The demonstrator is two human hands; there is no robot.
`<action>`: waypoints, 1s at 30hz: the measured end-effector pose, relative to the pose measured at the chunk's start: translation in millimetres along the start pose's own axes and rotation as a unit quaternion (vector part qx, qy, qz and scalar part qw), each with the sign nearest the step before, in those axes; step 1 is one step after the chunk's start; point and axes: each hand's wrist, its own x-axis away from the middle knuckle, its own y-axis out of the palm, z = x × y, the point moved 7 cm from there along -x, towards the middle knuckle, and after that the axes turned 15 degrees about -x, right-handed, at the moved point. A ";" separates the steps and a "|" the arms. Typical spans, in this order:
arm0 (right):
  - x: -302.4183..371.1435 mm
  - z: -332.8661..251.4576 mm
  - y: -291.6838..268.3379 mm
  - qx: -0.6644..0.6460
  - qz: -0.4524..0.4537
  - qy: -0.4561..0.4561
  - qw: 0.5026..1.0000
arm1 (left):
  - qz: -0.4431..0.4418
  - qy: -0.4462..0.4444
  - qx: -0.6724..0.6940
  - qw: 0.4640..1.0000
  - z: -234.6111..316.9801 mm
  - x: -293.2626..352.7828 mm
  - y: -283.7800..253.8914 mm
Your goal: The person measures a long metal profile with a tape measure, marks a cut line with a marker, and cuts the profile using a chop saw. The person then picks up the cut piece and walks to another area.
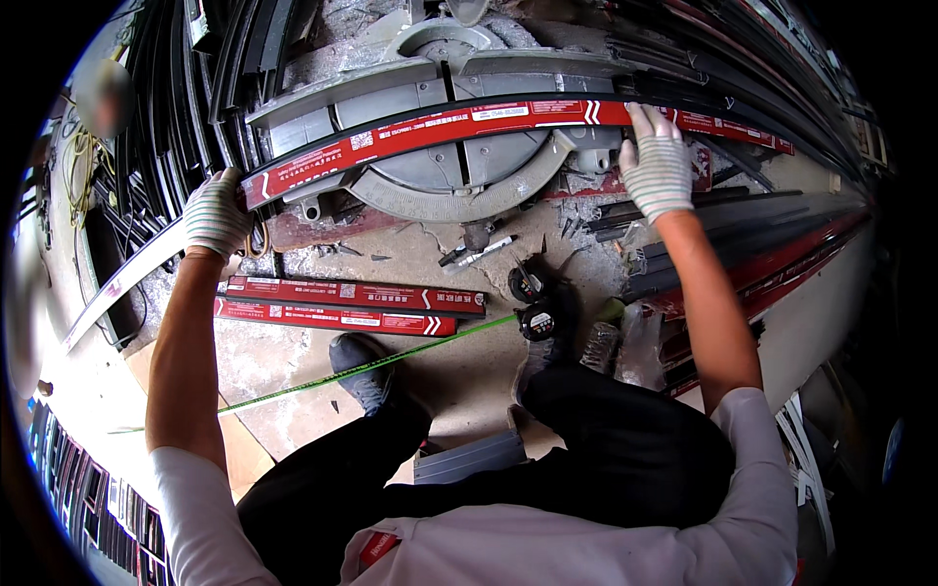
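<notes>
A long, dark-edged profile strip with a red printed film face [420, 132] lies across a grey metal saw table [440, 205]. In a striped white work glove, my left hand [217, 215] wraps round the strip left of the saw. A bright, pale length continues past that hand toward the lower left. My right hand [659, 171], gloved alike, grips the strip's upper edge at the right side of the saw table, its fingers bent over it. The film bends out of sight under both gloves.
Two short red-filmed pieces [357, 294] lie on the floor. A tape measure [535, 320] sits near my right foot, its green blade [362, 370] stretched leftward. A marker [486, 251] rests by the saw. Dark profiles [176, 98] are stacked on the left, red-filmed ones [772, 259] on the right.
</notes>
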 end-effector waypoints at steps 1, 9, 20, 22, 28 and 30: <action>-6.6 16.4 2.6 0.033 -0.009 0.011 0.999 | -0.002 0.002 -0.002 1.000 1.4 -4.0 1.7; -42.2 61.9 14.1 0.095 -0.092 0.074 0.988 | -0.017 -0.004 -0.010 1.000 16.0 -23.0 -11.4; -62.0 75.1 11.0 0.126 -0.128 0.135 0.974 | -0.003 0.002 0.011 1.000 27.1 -52.7 -13.7; -62.7 75.7 12.6 0.130 -0.135 0.139 0.972 | -0.010 0.003 0.012 1.000 28.3 -54.0 -14.0; -64.5 74.7 15.9 0.143 -0.129 0.130 0.973 | -0.028 0.008 -0.010 1.000 32.7 -58.6 -18.8; -64.5 73.2 15.7 0.143 -0.127 0.124 0.974 | -0.023 0.011 -0.005 1.000 30.4 -58.1 -16.9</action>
